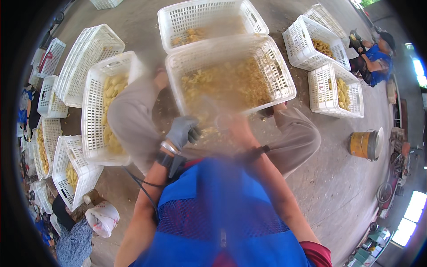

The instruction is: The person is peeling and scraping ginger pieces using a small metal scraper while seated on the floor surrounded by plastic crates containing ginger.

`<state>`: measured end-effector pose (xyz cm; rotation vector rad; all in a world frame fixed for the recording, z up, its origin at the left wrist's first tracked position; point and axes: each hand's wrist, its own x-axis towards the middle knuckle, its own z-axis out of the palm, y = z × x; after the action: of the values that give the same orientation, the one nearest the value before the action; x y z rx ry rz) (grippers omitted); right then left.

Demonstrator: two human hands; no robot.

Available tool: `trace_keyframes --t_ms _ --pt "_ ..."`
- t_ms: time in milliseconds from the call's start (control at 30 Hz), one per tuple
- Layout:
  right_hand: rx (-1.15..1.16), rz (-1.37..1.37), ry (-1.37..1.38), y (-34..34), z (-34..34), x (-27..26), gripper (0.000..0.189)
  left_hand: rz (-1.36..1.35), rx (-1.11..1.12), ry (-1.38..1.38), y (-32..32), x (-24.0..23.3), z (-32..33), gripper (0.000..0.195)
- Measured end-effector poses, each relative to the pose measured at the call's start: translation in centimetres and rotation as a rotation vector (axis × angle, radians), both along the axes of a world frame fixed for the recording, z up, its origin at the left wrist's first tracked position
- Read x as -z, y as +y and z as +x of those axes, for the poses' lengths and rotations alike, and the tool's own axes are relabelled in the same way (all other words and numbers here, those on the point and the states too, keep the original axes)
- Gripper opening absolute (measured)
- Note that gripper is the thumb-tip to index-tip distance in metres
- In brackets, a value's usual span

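In a grey glove, my left hand (184, 130) is held at the near edge of a white plastic crate (230, 46); its fingers are curled, and whether it holds anything is hidden. My right hand (233, 123) is a blur at the same edge, to the right of the left hand. The crate holds yellow-brown pieces (240, 81), which look like ginger root. At my left knee a second white crate (94, 110) holds larger, smoother yellow pieces (115, 86). Small yellow scraps (208, 133) lie on the floor between my legs.
Beyond the near crate stands another white crate (213, 8). More crates (302, 43) stand right and left (76, 63). A person (377, 60) in a blue vest sits at right, near a yellow bucket (363, 145). A white plastic bag (102, 218) lies lower left, beside another person (75, 242).
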<state>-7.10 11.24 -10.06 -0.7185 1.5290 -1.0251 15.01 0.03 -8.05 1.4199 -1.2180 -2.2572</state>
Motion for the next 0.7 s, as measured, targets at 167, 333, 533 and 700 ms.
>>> trace_keyframes --t_ms 167,333,533,700 --pt "-0.076 -0.318 0.581 0.3 -0.1 0.7 0.047 -0.019 0.06 -0.007 -0.5 -1.9 -0.8 0.031" --pt "-0.231 -0.309 0.793 0.3 1.1 -1.5 0.043 -0.023 0.083 0.0 -0.2 -2.6 -0.3 0.033" --pt "-0.202 -0.416 0.818 0.4 1.0 0.1 0.042 -0.015 0.122 0.062 -0.3 -2.2 0.2 0.034" --pt "-0.243 -0.349 0.794 0.9 1.0 0.3 0.045 0.029 0.168 0.026 -0.6 -1.0 0.9 0.032"
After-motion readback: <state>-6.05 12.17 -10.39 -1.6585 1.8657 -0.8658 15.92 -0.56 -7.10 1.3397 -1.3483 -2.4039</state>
